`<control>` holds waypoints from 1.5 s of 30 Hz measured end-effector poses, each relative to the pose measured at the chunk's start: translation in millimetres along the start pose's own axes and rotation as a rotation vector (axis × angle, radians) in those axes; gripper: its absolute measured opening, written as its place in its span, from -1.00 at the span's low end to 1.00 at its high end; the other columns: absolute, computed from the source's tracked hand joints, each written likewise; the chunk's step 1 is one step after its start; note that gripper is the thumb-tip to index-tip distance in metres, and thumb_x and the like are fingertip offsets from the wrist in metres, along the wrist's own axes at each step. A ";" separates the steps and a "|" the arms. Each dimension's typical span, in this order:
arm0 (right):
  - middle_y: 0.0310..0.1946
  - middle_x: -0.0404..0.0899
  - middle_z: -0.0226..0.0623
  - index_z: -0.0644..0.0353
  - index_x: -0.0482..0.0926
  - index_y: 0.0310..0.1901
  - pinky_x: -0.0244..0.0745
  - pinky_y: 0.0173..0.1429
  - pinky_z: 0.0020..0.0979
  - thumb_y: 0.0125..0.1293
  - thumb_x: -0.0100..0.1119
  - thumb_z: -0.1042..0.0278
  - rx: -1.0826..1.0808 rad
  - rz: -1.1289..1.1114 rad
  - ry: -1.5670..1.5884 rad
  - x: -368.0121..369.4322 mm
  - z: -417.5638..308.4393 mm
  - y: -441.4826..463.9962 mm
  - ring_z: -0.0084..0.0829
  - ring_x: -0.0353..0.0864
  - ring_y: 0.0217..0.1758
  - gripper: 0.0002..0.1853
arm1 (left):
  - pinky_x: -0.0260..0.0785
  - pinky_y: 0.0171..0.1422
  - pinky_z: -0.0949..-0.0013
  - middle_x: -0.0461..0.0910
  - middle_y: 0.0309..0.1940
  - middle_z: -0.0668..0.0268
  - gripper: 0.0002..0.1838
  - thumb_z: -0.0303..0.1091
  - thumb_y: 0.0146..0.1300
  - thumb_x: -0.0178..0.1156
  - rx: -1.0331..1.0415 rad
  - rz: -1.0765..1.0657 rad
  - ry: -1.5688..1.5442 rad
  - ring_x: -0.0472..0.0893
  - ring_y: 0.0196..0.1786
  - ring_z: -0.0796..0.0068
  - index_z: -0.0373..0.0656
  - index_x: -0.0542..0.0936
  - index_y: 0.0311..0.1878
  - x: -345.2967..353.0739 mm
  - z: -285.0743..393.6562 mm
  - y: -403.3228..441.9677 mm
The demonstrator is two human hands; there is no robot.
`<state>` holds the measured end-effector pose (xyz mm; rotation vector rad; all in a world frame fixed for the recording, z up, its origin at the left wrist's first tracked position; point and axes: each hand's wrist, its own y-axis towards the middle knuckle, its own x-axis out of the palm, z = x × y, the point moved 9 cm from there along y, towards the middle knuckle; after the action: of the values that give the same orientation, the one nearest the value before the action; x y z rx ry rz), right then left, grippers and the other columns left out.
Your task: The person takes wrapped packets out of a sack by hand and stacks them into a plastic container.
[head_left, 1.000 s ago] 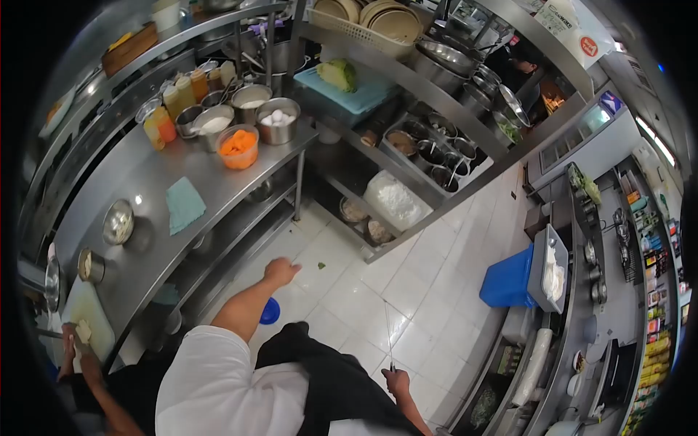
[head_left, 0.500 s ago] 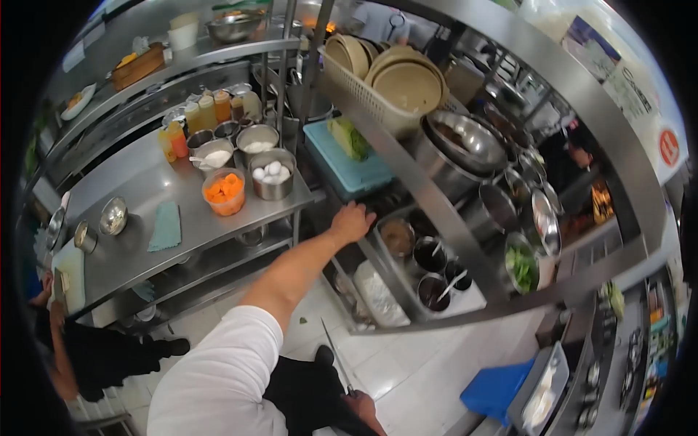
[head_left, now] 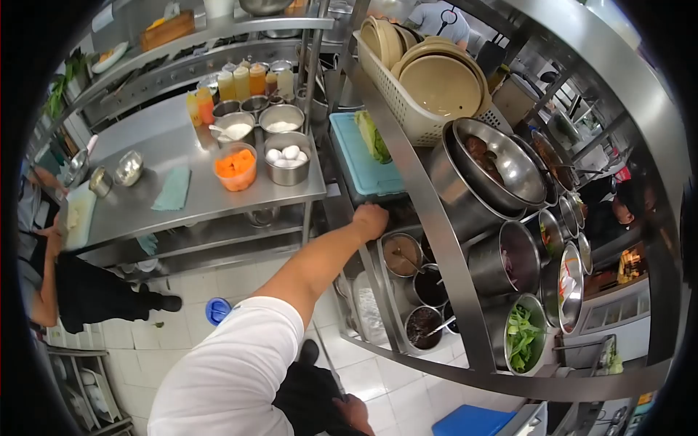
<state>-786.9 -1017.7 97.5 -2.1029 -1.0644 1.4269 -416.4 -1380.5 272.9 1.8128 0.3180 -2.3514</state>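
My left hand [head_left: 371, 221] is stretched out to the shelf rack, its fingers curled at the dark space just below a turquoise-lidded tub [head_left: 361, 156]. What the fingers grip, if anything, is hidden. A green leafy vegetable [head_left: 373, 136] lies on that lid. Below and right of this hand, pots of dark sauce [head_left: 424, 326] and a pot of brown sauce [head_left: 402, 254] stand with utensils in them. Down beside my dark trousers, my right hand [head_left: 354, 413] is closed round a knife [head_left: 331, 369], its long thin blade pointing forward over the floor.
On the steel table [head_left: 131, 211] stand orange chunks in a plastic tub [head_left: 236, 168], a pot of eggs [head_left: 289, 171] and squeeze bottles [head_left: 242, 82]. A co-worker's hand [head_left: 52, 236] is near a cutting board [head_left: 78, 218]. Metal posts [head_left: 429, 196] frame the rack.
The view has turned and moved nearer the rack, so the pots look larger. My left hand stays by the tub, fingers more tucked in. A blue round object on the floor now shows.
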 end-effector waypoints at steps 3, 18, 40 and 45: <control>-0.25 0.67 0.02 0.20 0.64 -0.15 0.51 -0.01 -0.06 0.14 0.20 -0.29 0.069 -0.007 0.010 3.1 4.9 -11.0 0.06 0.63 -0.08 -0.40 | 0.56 0.00 0.15 0.66 -0.06 0.03 -0.77 -0.38 0.17 0.17 -0.011 0.069 0.018 0.66 -0.01 0.03 -0.20 0.71 -0.15 13.6 -2.1 7.1; -0.26 0.68 0.01 0.21 0.65 -0.18 0.52 -0.01 -0.07 0.16 0.16 -0.31 -0.021 -0.022 -0.037 4.1 18.0 11.2 0.02 0.66 -0.11 -0.38 | 0.55 -0.08 0.04 0.63 -0.17 -0.08 -0.75 -0.49 0.14 0.12 0.029 0.158 -0.130 0.67 -0.10 -0.02 -0.27 0.48 -0.08 -42.0 -12.8 -51.6; -0.46 0.53 -0.01 0.31 0.52 -0.38 0.40 -0.30 -0.17 0.14 0.38 0.19 -0.751 0.285 -0.002 -91.8 -232.3 -32.3 0.02 0.52 -0.40 -0.66 | 0.55 0.05 0.24 0.63 -0.02 0.12 -0.64 -0.08 0.51 -0.11 -0.404 0.962 -2.433 0.65 -0.01 0.24 -0.20 0.44 0.01 -83.8 -259.5 -434.5; -0.46 0.53 -0.04 0.31 0.56 -0.32 0.42 -0.26 -0.10 0.11 0.40 0.16 -0.881 0.409 -0.102 -97.8 -280.0 -49.9 0.03 0.54 -0.37 -0.65 | 0.54 0.06 0.25 0.62 0.03 0.13 -0.63 -0.06 0.52 -0.15 -0.349 0.959 -2.447 0.64 0.03 0.24 -0.19 0.43 0.02 -104.7 -252.3 -443.9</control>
<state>-570.7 -1033.1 306.0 -3.0247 -1.5726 1.3858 -265.3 -886.8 344.6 -1.2973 -0.3826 -1.6970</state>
